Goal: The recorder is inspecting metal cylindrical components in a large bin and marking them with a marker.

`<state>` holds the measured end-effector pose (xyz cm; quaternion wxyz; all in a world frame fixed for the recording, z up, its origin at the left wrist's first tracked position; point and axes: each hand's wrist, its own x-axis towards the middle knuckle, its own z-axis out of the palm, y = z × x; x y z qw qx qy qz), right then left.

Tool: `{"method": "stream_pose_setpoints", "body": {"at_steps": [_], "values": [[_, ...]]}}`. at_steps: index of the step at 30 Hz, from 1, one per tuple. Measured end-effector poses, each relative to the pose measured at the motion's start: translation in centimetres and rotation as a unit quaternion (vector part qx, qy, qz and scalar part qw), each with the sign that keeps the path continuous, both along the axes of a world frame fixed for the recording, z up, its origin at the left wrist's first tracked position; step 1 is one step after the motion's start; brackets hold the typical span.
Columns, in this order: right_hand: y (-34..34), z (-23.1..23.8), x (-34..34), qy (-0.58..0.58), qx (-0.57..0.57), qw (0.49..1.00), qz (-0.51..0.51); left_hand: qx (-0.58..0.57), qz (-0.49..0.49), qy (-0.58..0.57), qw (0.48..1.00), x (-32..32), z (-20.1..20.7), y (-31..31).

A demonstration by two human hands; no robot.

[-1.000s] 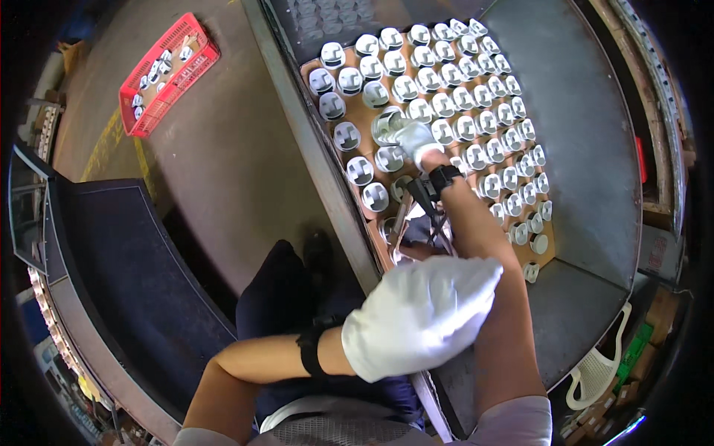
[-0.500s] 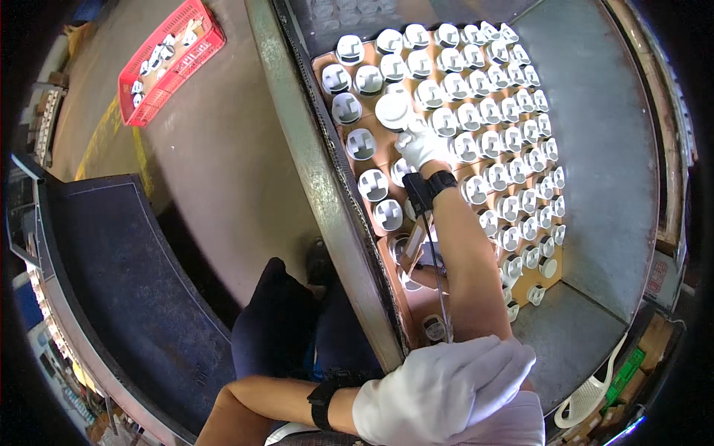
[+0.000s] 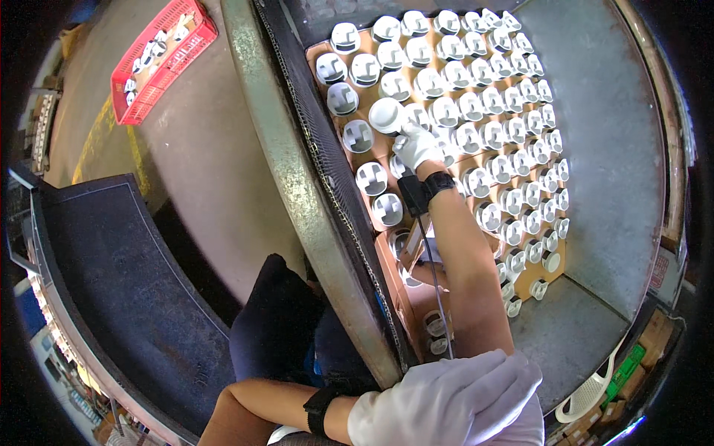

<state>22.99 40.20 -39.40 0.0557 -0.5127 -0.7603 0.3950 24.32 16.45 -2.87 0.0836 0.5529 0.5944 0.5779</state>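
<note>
My right hand (image 3: 418,143), in a white glove, reaches over cardboard covered with rows of whitish metal pistons (image 3: 491,136). Its fingers close on the side of one piston (image 3: 387,116), whose plain round face is turned up; the standing ones nearby show stepped hollows. Whether the held piston touches the cardboard (image 3: 379,157) I cannot tell. A black strap with a small box and a cable sits on that wrist. Close to me, my gloved left hand (image 3: 450,401) lies flat over my right upper arm, fingers stretched out together and holding nothing.
Grey metal walls (image 3: 595,134) surround the pistons, with a thick metal edge (image 3: 279,160) on the left. Below the rows is a cardboard box (image 3: 424,303) with more pistons. A red crate (image 3: 167,70) holding parts stands on the floor; a dark bench (image 3: 126,275) is at left.
The view has shifted slightly. My right hand and the held piston stay at nearly the same spot over the rows, the piston's face tilted a little differently. My left hand has barely moved.
</note>
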Motion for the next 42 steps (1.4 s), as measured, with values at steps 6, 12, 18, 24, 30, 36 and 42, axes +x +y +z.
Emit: {"method": "stream_pose_setpoints", "body": {"at_steps": [6, 12, 18, 24, 30, 36, 42], "values": [[1.1, -7.5, 5.5, -0.244, 0.269, 0.922, 0.135, -0.031, -0.041, -0.044, 0.998, 0.5, 0.6, -0.5], [-1.2, -0.3, 6.9, -0.230, 0.101, 0.923, 0.293, -0.038, 0.037, -0.012, 0.999, 0.5, 0.5, -0.2], [-0.3, 1.6, 6.8, -0.257, 0.076, 0.926, 0.266, -0.042, -0.006, -0.050, 0.998, 0.6, 0.5, -0.1], [0.5, 3.1, 4.8, -0.277, 0.078, 0.937, 0.199, -0.018, -0.036, -0.053, 0.998, 0.0, 0.1, -0.4], [0.9, 6.2, 1.6, -0.267, 0.097, 0.954, 0.095, -0.017, -0.028, -0.012, 0.999, -0.6, 0.3, -0.2], [0.8, 3.6, 2.1, -0.270, 0.123, 0.952, 0.081, -0.162, -0.158, -0.129, 0.965, -2.1, 1.8, -0.7], [2.3, 0.4, 2.6, -0.288, 0.228, 0.928, 0.056, -0.184, -0.185, -0.106, 0.960, -2.9, 1.8, -0.8]]}}
